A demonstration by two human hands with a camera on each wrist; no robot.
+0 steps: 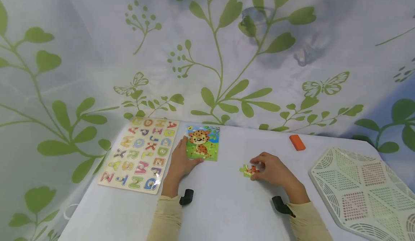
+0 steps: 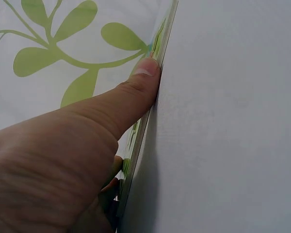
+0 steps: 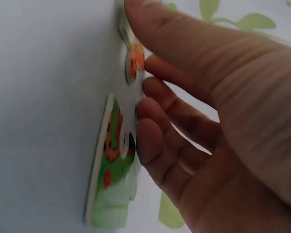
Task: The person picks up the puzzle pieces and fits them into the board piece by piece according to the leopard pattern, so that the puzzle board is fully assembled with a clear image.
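Observation:
A picture board [image 1: 207, 151] of a spotted leopard cub on grass lies on the white table. My left hand [image 1: 181, 161] rests against it in the head view, fingers along its left side and thumb at the lower edge. In the left wrist view, the thumb [image 2: 143, 75] presses the board's thin edge. Farther right, my right hand [image 1: 273, 169] pinches a small jigsaw piece [image 1: 254, 169] with orange and green print. Two pieces show in the right wrist view: a spotted orange piece [image 3: 134, 60] by the thumb, and a green-and-orange piece [image 3: 104, 170] lower down, near the fingertips.
Left of the picture board lies a wooden alphabet board [image 1: 139, 154] with coloured letters. An orange block [image 1: 297, 142] sits at the back right. A white patterned plastic board [image 1: 366, 190] lies at the right edge. Behind the table hangs a leaf-print cloth [image 1: 194, 89].

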